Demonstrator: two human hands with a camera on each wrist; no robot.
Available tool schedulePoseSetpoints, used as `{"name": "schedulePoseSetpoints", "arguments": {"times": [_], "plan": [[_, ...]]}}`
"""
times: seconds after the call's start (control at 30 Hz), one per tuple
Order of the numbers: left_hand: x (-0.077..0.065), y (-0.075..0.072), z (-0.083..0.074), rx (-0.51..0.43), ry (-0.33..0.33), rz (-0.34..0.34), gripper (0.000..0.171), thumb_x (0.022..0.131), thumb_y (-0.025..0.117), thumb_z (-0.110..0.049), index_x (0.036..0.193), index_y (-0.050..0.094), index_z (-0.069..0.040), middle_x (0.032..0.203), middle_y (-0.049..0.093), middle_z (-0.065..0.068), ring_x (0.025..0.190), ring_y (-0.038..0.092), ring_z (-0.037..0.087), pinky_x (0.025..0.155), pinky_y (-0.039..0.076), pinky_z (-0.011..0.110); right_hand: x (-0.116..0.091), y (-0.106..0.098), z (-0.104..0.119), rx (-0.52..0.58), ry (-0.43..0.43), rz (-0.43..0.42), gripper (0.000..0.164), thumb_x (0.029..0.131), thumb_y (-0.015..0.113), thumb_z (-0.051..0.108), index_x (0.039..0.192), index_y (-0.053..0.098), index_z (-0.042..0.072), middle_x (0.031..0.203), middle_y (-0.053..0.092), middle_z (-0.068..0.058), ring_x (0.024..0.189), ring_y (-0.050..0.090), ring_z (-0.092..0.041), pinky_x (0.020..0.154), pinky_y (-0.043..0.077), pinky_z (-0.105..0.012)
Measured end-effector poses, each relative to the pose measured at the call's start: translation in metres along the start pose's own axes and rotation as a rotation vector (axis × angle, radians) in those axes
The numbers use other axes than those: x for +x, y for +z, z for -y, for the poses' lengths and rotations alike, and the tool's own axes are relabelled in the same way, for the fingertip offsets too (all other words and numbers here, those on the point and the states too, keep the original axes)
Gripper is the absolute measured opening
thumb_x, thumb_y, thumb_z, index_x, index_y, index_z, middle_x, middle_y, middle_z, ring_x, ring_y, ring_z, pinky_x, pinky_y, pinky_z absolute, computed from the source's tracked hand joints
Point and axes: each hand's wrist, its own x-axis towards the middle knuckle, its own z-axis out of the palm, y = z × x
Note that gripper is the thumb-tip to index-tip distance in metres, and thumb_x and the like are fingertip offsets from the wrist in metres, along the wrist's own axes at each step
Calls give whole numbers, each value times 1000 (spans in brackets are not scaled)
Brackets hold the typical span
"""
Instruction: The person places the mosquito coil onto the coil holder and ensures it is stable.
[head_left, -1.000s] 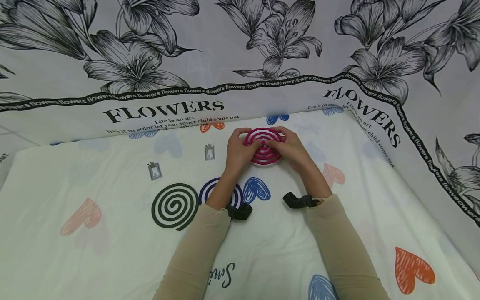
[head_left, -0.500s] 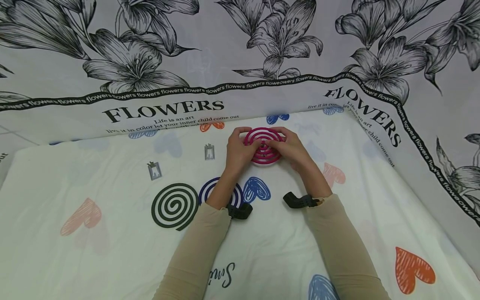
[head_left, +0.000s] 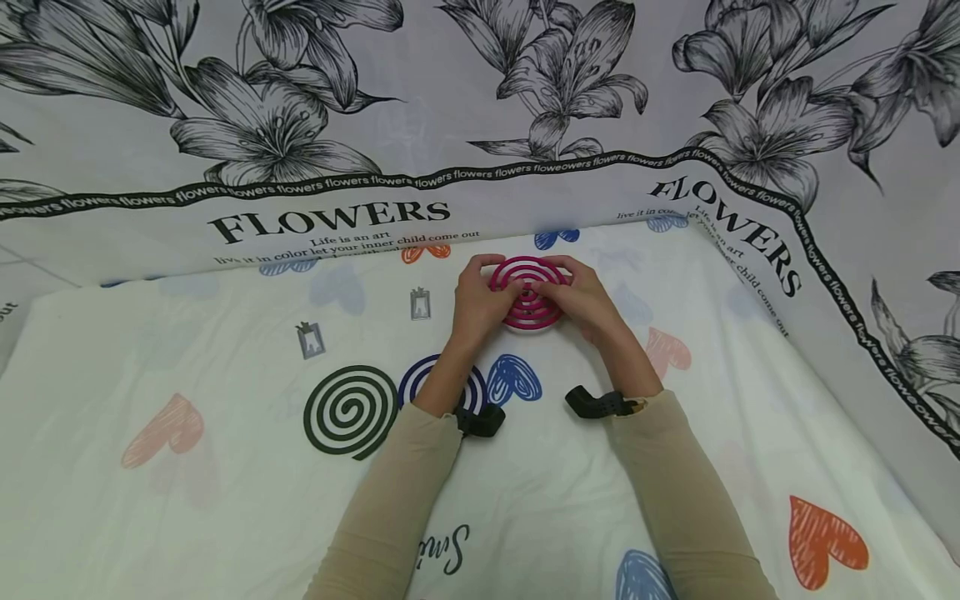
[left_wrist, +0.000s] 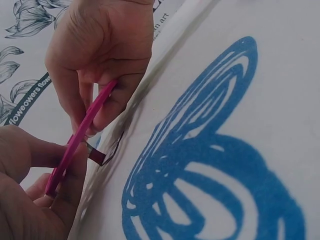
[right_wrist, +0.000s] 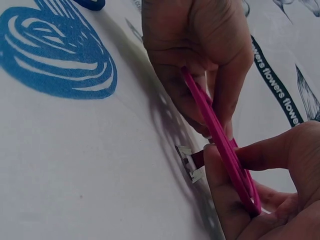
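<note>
By the left hand (head_left: 477, 302) and right hand (head_left: 591, 304) together, a pink coil (left_wrist: 77, 138) is pinched, apparently clear of the patterned cloth (head_left: 240, 533), with both thumbs set at its middle. Should it be pressed or bent too hard there, its thin rings could be snapped, since the coil looks brittle; should the metal stand (right_wrist: 196, 175) on its underside be nudged, the fit may be lost, and whether the two are joined cannot be told. Face-on rings are given by the head view, where the stand is all but hidden; in both wrist views the coil is seen edge-on and the stand is revealed. Only from the head are a green coil (head_left: 351, 409), a blue coil (head_left: 402, 383) partly covered by the left arm (head_left: 446, 375), and two loose stands (head_left: 421, 295) (head_left: 306, 332) shown.
</note>
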Motion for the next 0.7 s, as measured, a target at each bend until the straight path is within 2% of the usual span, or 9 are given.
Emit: {"name": "schedulePoseSetpoints", "arguments": {"times": [0.2, 0.4, 0.53, 0.7], "plan": [[-3, -2, -1, 23, -7, -4, 58, 96, 79, -23, 148, 55, -12, 149, 62, 16, 138, 63, 34, 108, 59, 44, -1, 2, -1, -28, -32, -16, 62, 99, 73, 22, 156, 50, 17, 160, 53, -16, 144, 56, -37, 112, 55, -49], [-2, -3, 0, 80, -3, 8, 56, 97, 77, -24, 148, 57, -11, 141, 66, 16, 133, 65, 33, 106, 60, 44, 0, 1, -2, -96, -75, -34, 67, 96, 77, 25, 156, 49, 16, 151, 57, -21, 134, 62, -39, 106, 59, -51], [-3, -2, -2, 106, 20, 22, 56, 98, 76, -24, 149, 57, -11, 146, 65, 15, 137, 63, 33, 108, 59, 45, -1, -2, -1, -149, -98, -43, 68, 95, 77, 26, 155, 49, 14, 146, 58, -22, 131, 61, -39, 103, 61, -51], [-3, -3, -5, 110, 31, 41, 58, 99, 73, -25, 152, 54, -12, 150, 62, 15, 140, 61, 33, 108, 58, 45, -2, -4, 1, -187, -127, -55, 65, 97, 76, 28, 155, 50, 13, 150, 57, -21, 135, 58, -39, 106, 60, -51]]}}
